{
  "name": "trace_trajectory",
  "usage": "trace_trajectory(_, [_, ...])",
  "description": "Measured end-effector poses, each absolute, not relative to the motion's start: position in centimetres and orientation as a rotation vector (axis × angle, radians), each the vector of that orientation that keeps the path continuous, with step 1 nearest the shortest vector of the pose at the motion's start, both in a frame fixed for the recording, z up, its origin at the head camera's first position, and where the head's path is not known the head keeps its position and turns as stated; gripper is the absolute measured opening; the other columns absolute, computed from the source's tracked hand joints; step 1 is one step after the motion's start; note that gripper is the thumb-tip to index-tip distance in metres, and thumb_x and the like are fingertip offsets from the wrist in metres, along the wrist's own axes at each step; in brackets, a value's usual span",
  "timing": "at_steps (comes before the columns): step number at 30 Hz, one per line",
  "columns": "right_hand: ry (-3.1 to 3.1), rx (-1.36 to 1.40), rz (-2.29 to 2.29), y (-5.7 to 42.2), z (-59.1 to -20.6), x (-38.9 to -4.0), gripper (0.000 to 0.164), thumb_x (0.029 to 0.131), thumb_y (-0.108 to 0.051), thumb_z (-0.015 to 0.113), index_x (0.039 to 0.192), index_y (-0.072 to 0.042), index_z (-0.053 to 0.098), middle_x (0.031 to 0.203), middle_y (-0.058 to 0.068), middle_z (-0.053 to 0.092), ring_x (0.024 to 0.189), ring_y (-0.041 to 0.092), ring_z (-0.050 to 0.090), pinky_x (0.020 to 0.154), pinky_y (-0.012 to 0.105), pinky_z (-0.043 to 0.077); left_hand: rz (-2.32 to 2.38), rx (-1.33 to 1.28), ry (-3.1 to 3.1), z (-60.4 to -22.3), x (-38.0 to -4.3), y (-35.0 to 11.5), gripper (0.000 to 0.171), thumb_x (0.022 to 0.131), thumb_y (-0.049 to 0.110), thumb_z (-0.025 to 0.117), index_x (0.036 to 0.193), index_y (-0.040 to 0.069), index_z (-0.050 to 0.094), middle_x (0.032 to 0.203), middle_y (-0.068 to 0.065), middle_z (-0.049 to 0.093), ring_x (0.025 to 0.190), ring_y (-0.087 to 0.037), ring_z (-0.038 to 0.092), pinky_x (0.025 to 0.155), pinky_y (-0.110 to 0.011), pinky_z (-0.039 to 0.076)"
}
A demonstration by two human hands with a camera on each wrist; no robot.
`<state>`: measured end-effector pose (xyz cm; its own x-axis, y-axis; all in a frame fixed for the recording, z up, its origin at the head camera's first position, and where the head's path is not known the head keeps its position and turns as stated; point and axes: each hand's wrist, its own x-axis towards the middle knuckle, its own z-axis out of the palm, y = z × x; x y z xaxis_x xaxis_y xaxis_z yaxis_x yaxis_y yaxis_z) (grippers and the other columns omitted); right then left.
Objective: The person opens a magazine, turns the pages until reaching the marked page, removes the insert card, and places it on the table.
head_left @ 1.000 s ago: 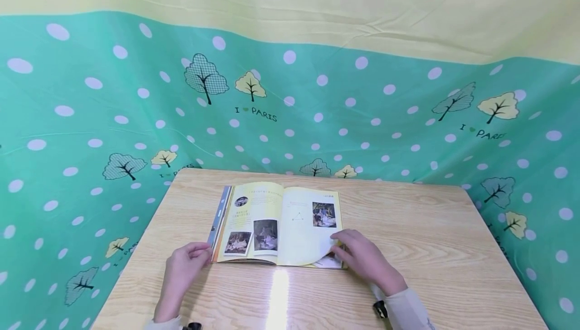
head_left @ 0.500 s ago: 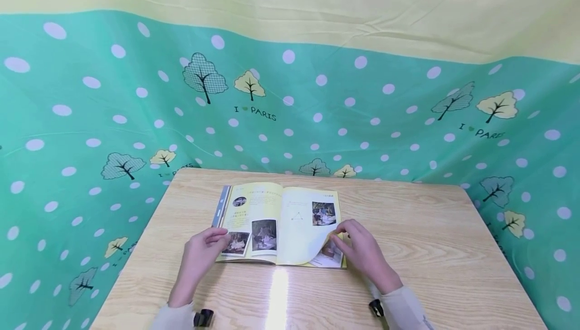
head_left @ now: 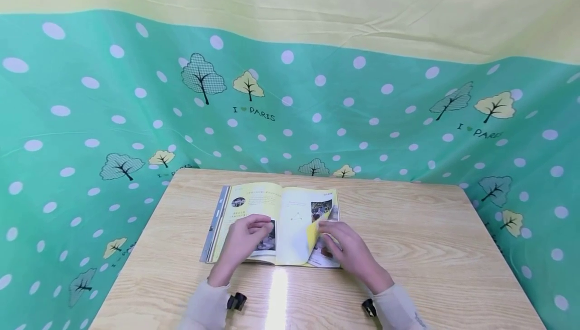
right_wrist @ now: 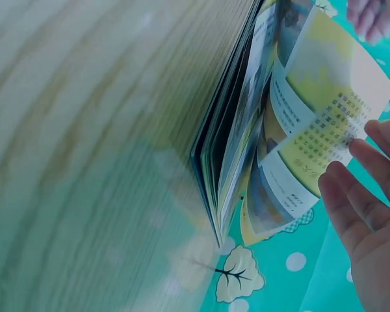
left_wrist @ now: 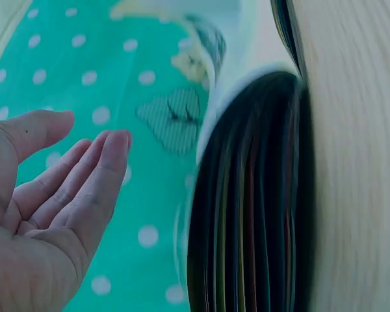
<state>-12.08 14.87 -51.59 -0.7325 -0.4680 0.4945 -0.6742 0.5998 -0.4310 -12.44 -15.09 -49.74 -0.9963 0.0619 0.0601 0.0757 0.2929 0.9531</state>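
An open book [head_left: 246, 194] with printed pictures lies on the table, its near edge facing me. The corner of its right-hand page [head_left: 312, 234] is lifted and curls toward the left. My right hand [head_left: 355, 252] holds that raised page by its outer edge, between thumb and index finger. In the right wrist view, the page [right_wrist: 338, 117] stands bent up with the fingertips against its printed underside. My left hand [head_left: 244, 242] is over the left page and covers part of its pictures. In the left wrist view, this hand [left_wrist: 65, 201] has relaxed fingers with nothing between them.
The wood-grain table [head_left: 421, 249] extends on both sides of the book. A green dotted cloth [head_left: 290, 118] hangs behind and beside it. Black wrist devices [head_left: 236, 301] sit at both sleeves.
My left hand has moved right, from beside the book's left edge to over the left page. My right hand has lifted the page corner further and carried it slightly left.
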Motion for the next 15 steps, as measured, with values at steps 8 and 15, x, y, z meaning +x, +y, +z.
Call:
trace_trajectory(8, [-2.552, 0.999, 0.864, 13.9, -51.8, -11.8, 0.034, 0.094, -0.002, 0.068, 0.128, -0.008, 0.066, 0.140, 0.007, 0.058, 0.130, 0.020, 0.052, 0.108, 0.039, 0.045, -2.053, -0.291, -2.498, -49.7, -13.1, -11.7, 0.030, 0.093, 0.021, 0.073, 0.113, 0.000, 0.070, 0.097, -0.007, 0.074, 0.089, -0.035, 0.072, 0.075, -0.028, 0.061])
trace_trajectory(15, [-2.556, 1.054, 0.855, 13.5, -51.9, -11.6, 0.036, 0.095, -0.002, 0.067, 0.131, -0.007, 0.064, 0.143, 0.008, 0.056, 0.132, 0.020, 0.050, 0.108, 0.039, 0.045, -2.084, -0.288, -2.547, -50.3, -13.3, -10.1, 0.027, 0.091, 0.012, 0.071, 0.113, -0.003, 0.070, 0.092, -0.003, 0.074, 0.082, -0.029, 0.074, 0.072, -0.028, 0.061])
